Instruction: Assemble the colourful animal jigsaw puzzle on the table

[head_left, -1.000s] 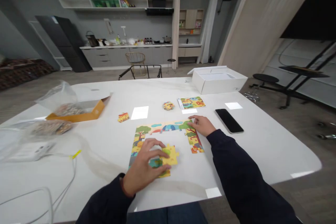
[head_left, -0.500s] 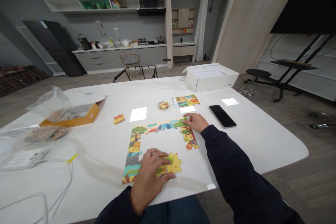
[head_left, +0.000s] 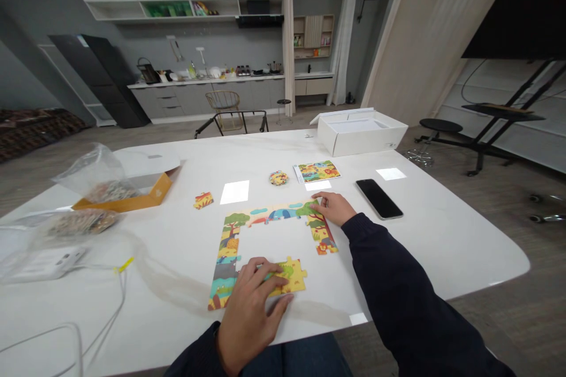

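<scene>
The puzzle (head_left: 225, 271), a ring open at 4 to 5 o'clock, lies toward 6 o'clock on the desk (head_left: 424, 235). The left hand (head_left: 250, 312) rests spread over its 6 o'clock edge; the right hand (head_left: 338, 209), loosely open, touches its 1 o'clock corner. It looks light, stiff and apt to slide; outer edges offer the safest hold, tabs could bend. The left palm hides joints; contents of the bag (head_left: 84, 221) at 10 o'clock blur.
</scene>
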The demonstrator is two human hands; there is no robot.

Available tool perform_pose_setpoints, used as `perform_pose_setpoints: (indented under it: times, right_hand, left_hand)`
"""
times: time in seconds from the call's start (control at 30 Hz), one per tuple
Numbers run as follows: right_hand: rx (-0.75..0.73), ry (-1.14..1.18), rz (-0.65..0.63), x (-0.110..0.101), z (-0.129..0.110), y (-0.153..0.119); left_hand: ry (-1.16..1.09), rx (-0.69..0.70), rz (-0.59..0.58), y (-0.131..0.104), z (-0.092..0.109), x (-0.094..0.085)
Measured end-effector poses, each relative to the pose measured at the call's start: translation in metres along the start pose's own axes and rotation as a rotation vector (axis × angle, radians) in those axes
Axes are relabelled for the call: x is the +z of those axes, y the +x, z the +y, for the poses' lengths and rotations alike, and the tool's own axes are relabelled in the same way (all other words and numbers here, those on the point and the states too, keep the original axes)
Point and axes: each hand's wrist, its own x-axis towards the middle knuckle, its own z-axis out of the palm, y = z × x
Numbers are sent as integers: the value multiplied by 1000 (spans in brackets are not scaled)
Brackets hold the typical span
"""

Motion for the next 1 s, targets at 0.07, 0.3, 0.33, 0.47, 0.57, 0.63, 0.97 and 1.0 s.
perform_pose_setpoints:
  times: [0.07,0.3,0.33,0.47,0.57,0.63,0.97,1.0]
  right_hand:
    - [-3,0,3,0,1,0]
    - [-19,17,6,1,4,0]
    - [-20,20,0,2,5,0]
    - [-39,31,-13,3,10,2]
    - [-44,29,-29,4,14,4]
    - [-42,18,-33,5,16,5]
    - [-46,11,-18,4,15,5]
    - [-46,11,-12,4,14,5]
  left_hand:
    - [22,26,-23,-4,4,-1]
    - [12,77,-39,28,-47,-47]
    - [8,29,24,40,-70,-58]
    - [211,-255,422,71,-177,-90]
    - [316,-405,413,73,-240,-93]
    - [336,-462,374,71,-262,-89]
    - [353,-439,402,76,-265,-90]
    - [356,-398,409,77,-259,-93]
